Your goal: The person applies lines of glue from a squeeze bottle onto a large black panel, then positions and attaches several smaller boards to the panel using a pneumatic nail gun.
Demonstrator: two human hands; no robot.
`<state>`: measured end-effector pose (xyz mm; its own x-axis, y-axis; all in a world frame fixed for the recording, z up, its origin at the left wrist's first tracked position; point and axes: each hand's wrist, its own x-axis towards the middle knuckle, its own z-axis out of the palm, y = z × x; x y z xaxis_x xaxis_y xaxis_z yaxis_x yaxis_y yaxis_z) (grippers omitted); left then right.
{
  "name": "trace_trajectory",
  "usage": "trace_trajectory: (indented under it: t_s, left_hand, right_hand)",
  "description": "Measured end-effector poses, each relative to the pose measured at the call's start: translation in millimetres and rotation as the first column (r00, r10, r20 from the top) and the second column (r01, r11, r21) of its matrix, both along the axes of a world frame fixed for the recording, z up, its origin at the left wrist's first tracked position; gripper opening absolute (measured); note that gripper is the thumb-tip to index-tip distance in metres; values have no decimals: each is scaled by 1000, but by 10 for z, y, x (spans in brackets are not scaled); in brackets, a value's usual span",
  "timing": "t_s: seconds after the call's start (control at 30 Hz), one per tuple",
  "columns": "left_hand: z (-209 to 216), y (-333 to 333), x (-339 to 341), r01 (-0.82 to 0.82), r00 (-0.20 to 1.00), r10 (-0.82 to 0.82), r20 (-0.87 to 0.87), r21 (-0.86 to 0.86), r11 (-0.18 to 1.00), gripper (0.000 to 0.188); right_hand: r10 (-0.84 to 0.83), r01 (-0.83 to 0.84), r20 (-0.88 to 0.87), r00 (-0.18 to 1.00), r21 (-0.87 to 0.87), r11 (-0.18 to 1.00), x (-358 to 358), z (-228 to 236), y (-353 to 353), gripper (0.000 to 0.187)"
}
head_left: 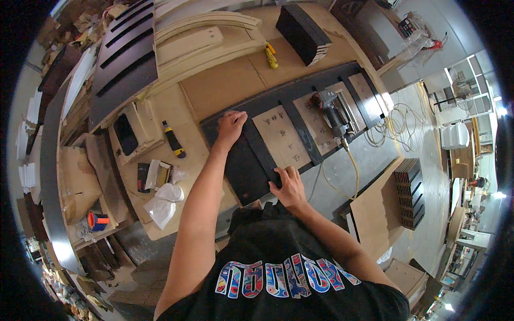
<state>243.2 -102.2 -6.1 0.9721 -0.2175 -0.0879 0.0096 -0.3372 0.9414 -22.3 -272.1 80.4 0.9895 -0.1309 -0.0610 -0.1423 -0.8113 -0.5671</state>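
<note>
A black slatted frame [306, 131] lies across the cardboard-covered workbench in front of me. My left hand [231, 128] is closed at the frame's far rail, near the left end; what its curled fingers may hold is hidden. At the near edge, the bent fingers and thumb of my right hand [290, 188] close around the end of a black slat [261, 155]. To the left of that slat is a wide black board [242, 167]. Resting on the frame's right part is an air nail gun [336, 115] with a hose [354, 166] attached.
Beyond the frame stand a stack of black boards [303, 35] and a yellow-handled tool [271, 58]. To the left lie a yellow-black screwdriver [174, 140], a phone-like black object [126, 134], small boxes [157, 174] and a plastic bag [161, 208]. Slatted pieces [409, 193] are stacked at right.
</note>
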Motion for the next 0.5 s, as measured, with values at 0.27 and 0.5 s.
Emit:
trace_trajectory:
  t_s: [0.27,0.5]
  left_hand:
    - [88,34,-273,63,984,-79,160,103,993,77]
    - [684,-28,-2097,255,931,-344,121,459,851,127]
  right_hand:
    - [53,-43,114,992,-89,995,25,-73,-39,49]
    - [-54,118,330,942,-179,977,520,93,-1164,46]
